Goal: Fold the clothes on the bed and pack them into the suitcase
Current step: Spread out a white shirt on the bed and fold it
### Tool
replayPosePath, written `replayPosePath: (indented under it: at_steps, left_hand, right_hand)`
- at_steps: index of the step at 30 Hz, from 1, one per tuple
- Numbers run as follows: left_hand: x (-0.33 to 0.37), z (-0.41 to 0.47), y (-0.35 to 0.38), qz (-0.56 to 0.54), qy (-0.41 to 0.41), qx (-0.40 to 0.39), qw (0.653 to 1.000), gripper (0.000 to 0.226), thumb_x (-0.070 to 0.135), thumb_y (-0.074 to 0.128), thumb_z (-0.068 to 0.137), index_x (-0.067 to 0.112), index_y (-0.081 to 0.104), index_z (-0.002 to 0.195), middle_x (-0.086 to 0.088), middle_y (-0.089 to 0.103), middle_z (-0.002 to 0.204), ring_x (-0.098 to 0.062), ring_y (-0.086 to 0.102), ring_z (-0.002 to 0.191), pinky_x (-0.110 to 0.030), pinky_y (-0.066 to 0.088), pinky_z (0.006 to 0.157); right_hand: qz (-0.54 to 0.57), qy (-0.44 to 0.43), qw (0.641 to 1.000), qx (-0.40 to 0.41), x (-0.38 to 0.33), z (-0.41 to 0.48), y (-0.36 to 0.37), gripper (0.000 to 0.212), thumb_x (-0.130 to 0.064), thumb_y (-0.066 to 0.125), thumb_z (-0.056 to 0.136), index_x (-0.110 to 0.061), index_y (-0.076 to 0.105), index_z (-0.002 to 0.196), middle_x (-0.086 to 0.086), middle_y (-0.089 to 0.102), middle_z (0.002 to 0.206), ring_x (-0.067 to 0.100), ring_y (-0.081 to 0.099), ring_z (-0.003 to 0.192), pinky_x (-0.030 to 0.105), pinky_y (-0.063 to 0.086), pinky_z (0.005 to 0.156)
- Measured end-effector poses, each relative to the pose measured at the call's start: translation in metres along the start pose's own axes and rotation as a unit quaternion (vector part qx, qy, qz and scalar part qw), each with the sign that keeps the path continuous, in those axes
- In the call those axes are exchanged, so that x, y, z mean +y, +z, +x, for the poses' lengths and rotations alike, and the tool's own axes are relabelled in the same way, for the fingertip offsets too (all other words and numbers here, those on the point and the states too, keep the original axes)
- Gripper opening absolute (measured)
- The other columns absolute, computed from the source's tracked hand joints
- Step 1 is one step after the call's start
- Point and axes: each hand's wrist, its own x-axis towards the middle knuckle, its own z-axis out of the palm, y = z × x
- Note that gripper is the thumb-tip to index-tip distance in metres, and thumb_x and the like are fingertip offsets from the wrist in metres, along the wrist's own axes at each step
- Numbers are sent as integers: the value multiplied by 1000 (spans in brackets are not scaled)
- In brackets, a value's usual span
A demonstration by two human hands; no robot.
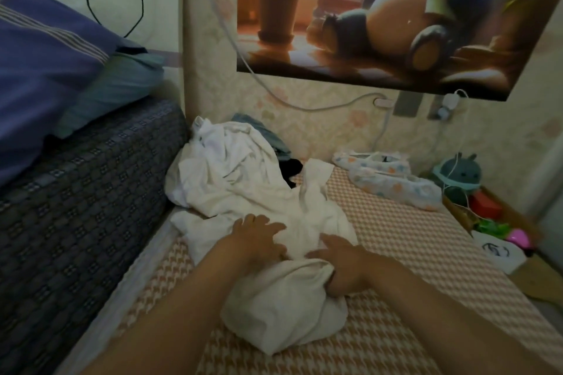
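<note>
A crumpled white garment (283,301) lies on the checked bed sheet (396,253) in the middle of the view. My left hand (259,237) rests on it with fingers spread. My right hand (338,265) grips a bunched fold of the same garment at its right side. Behind it is a heap of more white clothes (225,173), with a blue garment (262,134) and a black one (292,169) partly hidden at the back. No suitcase is in view.
A dark patterned mattress edge (76,192) with a purple pillow (45,70) rises on the left. A flowered cloth (387,179) lies at the wall. A plush toy (460,173), a box of small items (487,222) and cables sit at the right.
</note>
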Motion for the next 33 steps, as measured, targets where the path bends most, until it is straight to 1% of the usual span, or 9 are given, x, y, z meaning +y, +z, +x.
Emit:
replayPosePath:
  at_steps: [4,8,11,13,16,20,26,29,33]
  left_hand:
    - [-22,50,-8,79,-40,16,996,80,55,49,94,42,-5,153,-5,-20,161,-31,-16,148,-53,-3,118]
    - [-48,90,-12,91,-68,40,993,73,58,39,96,41,-2,153,-10,4,162,-32,11,147,-51,6,117]
    - [-55,104,-10,116,-74,18,990,56,53,35,97,35,29,150,-7,35,149,-28,34,134,-42,24,111]
    - [-48,114,-13,123,-78,46,988,54,51,31,98,22,44,141,-9,42,139,-30,39,127,-43,31,105]
    - [-33,126,-19,0,-74,103,992,60,57,41,96,6,52,124,-12,50,124,-29,49,115,-38,42,94]
    - [-24,130,-12,-85,-40,96,991,49,23,57,91,16,35,135,-14,56,119,-31,57,106,-36,47,85]
    - [-16,107,-19,41,-36,158,986,51,24,52,90,29,45,141,-2,56,134,-26,54,119,-34,36,101]
    - [-11,77,-28,18,-48,196,979,42,46,49,94,28,58,130,3,58,133,-23,52,123,-33,32,101]
    - [-12,15,-35,28,-26,280,959,24,35,46,97,17,63,96,-2,66,103,-24,62,97,-29,35,75]
  right_hand:
    - [-16,-41,996,78,14,37,-9,37,-42,61,88,-23,61,120,3,51,132,25,48,122,36,41,101]
    - [-78,24,995,54,39,50,-45,34,-44,61,79,-19,66,100,0,63,108,23,61,98,33,47,79]
    - [177,44,982,-49,47,49,-76,47,-50,51,78,-19,75,103,-2,71,106,19,64,94,35,47,86]
    - [345,71,935,37,49,54,-94,45,-37,39,96,-14,77,104,3,74,106,22,66,90,29,46,81]
    - [245,140,929,239,63,83,-98,30,-22,49,98,-17,68,121,6,63,131,26,59,114,27,44,88]
    - [240,162,943,163,61,93,-70,68,-26,59,97,-9,25,154,12,31,157,30,35,141,30,29,110]
    - [236,127,907,326,53,73,-49,24,-10,64,85,-29,69,100,-2,66,110,23,61,101,32,49,85]
    - [240,65,885,394,41,36,-46,35,10,58,73,-24,60,68,-7,61,80,17,57,78,29,43,67]
    - [270,0,894,357,11,-30,-46,39,14,55,67,-24,51,59,-10,54,69,11,51,68,27,37,59]
